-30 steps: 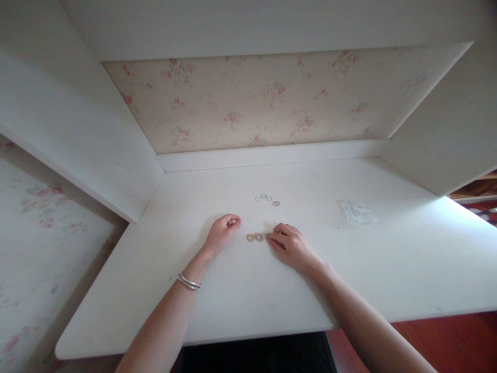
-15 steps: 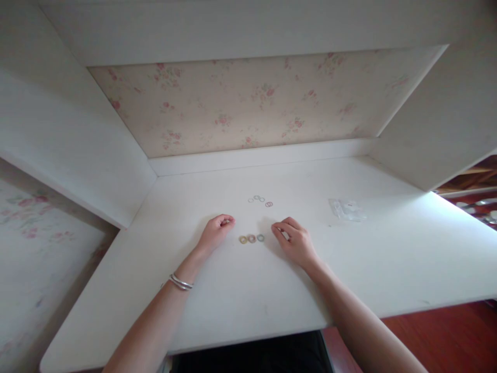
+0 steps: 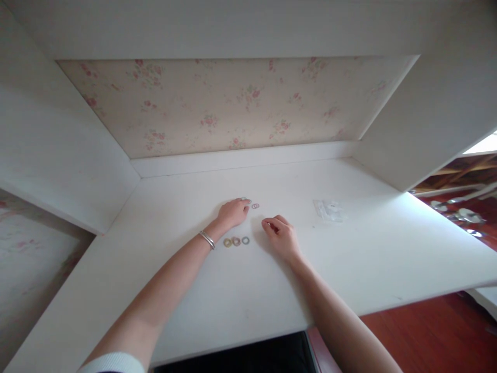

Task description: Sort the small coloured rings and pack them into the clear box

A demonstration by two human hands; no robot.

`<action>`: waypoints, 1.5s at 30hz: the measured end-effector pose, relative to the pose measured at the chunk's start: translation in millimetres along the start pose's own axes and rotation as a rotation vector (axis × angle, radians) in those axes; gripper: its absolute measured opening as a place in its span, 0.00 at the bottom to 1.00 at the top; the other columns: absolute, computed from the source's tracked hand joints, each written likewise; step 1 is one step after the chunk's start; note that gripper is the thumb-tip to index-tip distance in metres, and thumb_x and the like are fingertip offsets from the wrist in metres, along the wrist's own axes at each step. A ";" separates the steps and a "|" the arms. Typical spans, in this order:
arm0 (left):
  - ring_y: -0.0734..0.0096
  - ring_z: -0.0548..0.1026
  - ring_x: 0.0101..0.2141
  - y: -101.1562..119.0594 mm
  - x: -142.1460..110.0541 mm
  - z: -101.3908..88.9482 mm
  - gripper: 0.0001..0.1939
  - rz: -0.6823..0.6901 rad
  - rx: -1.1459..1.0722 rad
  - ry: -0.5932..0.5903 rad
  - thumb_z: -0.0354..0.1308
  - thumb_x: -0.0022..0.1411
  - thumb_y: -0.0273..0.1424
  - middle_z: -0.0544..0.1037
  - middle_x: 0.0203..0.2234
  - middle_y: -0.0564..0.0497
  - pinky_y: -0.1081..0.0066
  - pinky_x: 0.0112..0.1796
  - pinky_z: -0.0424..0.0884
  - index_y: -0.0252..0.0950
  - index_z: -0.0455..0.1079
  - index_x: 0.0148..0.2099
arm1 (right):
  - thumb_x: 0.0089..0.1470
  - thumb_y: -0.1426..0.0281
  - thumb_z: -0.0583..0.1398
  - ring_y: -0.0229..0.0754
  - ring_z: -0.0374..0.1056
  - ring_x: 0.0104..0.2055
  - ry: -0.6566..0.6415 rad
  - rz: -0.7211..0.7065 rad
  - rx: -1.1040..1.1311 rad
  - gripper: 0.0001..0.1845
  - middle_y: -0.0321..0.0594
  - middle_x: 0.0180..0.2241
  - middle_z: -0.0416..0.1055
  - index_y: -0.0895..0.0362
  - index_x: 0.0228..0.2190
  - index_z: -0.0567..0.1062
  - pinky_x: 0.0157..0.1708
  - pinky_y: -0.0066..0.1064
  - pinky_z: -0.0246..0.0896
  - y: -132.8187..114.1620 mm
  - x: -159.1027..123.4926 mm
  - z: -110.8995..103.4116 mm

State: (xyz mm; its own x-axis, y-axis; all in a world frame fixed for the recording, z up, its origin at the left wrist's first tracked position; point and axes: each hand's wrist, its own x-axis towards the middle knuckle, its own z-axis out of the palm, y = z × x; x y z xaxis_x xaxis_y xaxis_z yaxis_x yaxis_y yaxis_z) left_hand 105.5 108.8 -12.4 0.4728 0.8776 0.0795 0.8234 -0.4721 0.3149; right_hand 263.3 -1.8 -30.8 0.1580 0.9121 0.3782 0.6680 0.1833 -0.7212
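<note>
My left hand [image 3: 233,212] reaches forward over the white tabletop, its index finger stretched out onto the small grey rings [image 3: 249,202] and partly covering them. The thumb stays a little apart below that finger. Just right of the fingertip lie two overlapping pink rings [image 3: 255,206]. My right hand [image 3: 282,237] rests on the table with thumb and index fingertips together, and nothing shows between them. Nearer to me, between my forearms, three thicker rings sit in a row: a yellow ring [image 3: 227,242], a pinkish-brown ring [image 3: 236,241] and a grey-green ring [image 3: 246,240].
A clear plastic bag [image 3: 328,211] lies on the table [image 3: 373,248] to the right of my right hand. White side panels and a flowered back wall [image 3: 233,109] enclose the desk. Beneath its front edge there is a black surface [image 3: 240,357].
My left hand has moved forward and right, from beside the thicker rings to the small grey ones. My right hand keeps its pinched pose. The whole view has shifted slightly.
</note>
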 end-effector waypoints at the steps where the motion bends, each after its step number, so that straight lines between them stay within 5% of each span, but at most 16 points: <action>1: 0.63 0.72 0.45 0.3 0.3 0.5 0.17 0.000 0.013 -0.009 0.46 0.64 0.35 0.74 0.48 0.48 0.67 0.45 0.65 0.43 0.68 0.52 | 0.56 0.65 0.53 0.35 0.64 0.28 -0.001 0.002 0.001 0.13 0.37 0.27 0.69 0.54 0.30 0.78 0.30 0.26 0.57 0.0 0.5 0.0; 10: 0.66 0.73 0.40 -5.8 -21.0 -11.7 0.11 0.061 0.038 -0.098 0.48 0.63 0.33 0.76 0.39 0.48 0.71 0.41 0.66 0.39 0.72 0.39 | 0.56 0.63 0.54 0.34 0.63 0.25 -0.040 -0.006 0.012 0.13 0.36 0.28 0.69 0.53 0.32 0.78 0.28 0.26 0.56 0.7 0.2 0.8; 22: 0.74 0.72 0.32 4.2 -92.2 -27.8 0.09 0.207 -0.137 -0.133 0.47 0.65 0.31 0.68 0.38 0.51 0.73 0.37 0.67 0.38 0.68 0.40 | 0.56 0.63 0.53 0.34 0.63 0.27 -0.073 -0.005 -0.008 0.14 0.36 0.29 0.69 0.53 0.31 0.78 0.30 0.26 0.56 -1.9 -0.1 -0.3; 34: 0.71 0.72 0.31 18.4 -98.3 -28.7 0.12 0.253 0.045 -0.160 0.46 0.66 0.32 0.69 0.35 0.50 0.71 0.32 0.65 0.39 0.71 0.39 | 0.57 0.63 0.52 0.35 0.64 0.27 -0.097 0.004 -0.020 0.15 0.38 0.29 0.69 0.54 0.32 0.78 0.30 0.26 0.57 -3.4 -0.5 -0.7; 39: 0.72 0.71 0.30 14.6 -96.8 -36.8 0.13 0.256 -0.031 -0.069 0.45 0.66 0.34 0.69 0.35 0.50 0.71 0.34 0.66 0.40 0.71 0.39 | 0.57 0.64 0.52 0.35 0.65 0.28 -0.096 -0.032 -0.071 0.14 0.37 0.30 0.69 0.53 0.33 0.77 0.30 0.25 0.56 -3.8 -3.7 -0.3; 45: 0.72 0.70 0.34 -14.4 -104.3 -49.0 0.13 0.043 -0.287 0.217 0.46 0.65 0.36 0.72 0.35 0.50 0.72 0.39 0.66 0.38 0.71 0.40 | 0.59 0.65 0.51 0.36 0.66 0.32 -0.157 -0.100 -0.217 0.14 0.38 0.32 0.70 0.52 0.34 0.77 0.34 0.26 0.57 -6.9 -5.0 2.7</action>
State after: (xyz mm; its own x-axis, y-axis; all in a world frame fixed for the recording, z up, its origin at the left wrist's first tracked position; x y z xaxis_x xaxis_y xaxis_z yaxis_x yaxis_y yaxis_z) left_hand 28.9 28.1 21.1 0.4024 0.8690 0.2879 0.6677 -0.4938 0.5571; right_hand 255.9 -6.6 -29.3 -0.0192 0.9422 0.3345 0.8175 0.2074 -0.5373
